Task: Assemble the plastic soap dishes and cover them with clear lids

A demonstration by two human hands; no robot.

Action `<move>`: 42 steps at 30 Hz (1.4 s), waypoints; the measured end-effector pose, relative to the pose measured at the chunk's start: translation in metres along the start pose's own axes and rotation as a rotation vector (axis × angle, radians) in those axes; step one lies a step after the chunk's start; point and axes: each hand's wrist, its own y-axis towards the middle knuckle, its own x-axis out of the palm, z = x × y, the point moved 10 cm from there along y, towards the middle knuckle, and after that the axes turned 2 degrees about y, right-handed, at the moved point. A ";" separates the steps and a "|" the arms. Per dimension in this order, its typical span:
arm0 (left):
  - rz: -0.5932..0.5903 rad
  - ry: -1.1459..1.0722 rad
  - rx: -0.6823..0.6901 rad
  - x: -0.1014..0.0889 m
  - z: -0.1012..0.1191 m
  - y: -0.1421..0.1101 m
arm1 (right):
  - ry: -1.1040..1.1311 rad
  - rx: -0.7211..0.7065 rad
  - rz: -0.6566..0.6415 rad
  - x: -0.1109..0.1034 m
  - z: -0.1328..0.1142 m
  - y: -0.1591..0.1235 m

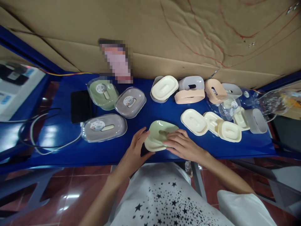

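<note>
In front of me, near the table's front edge, a green oval plastic cover [160,127] with a slot in its middle lies over a cream plastic tray [154,147]. The two are out of line, so the tray's front edge sticks out. My left hand [134,151] curves round their left side, its thumb at the tray's front edge and its fingertips by the cover. With fingers bent over the right side of the cover, my right hand [182,144] grips it; its thumb is hidden. Just right of this hand lies a loose cream tray [194,121].
Wrapped plastic boxes in green [102,99] and grey [129,102] lie at left, beside a black flat device [81,106] with cables. Peach covers [190,96], grey covers [255,121] and several cream trays [230,131] stand at right. A cardboard wall [145,59] closes the back.
</note>
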 end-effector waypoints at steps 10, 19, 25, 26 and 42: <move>-0.101 0.136 0.150 0.004 0.011 0.004 | 0.176 -0.028 -0.169 0.016 -0.009 -0.003; -0.094 0.222 0.163 0.009 0.016 0.005 | 0.048 0.268 0.145 -0.067 0.057 -0.025; -0.090 0.229 0.178 0.008 0.018 0.007 | -0.514 0.801 0.341 -0.165 0.196 -0.144; -0.089 0.233 0.184 0.008 0.019 0.009 | -0.475 0.809 0.312 -0.165 0.212 -0.155; 0.018 0.330 0.082 0.016 0.020 0.018 | -0.113 0.556 0.256 -0.018 0.014 -0.026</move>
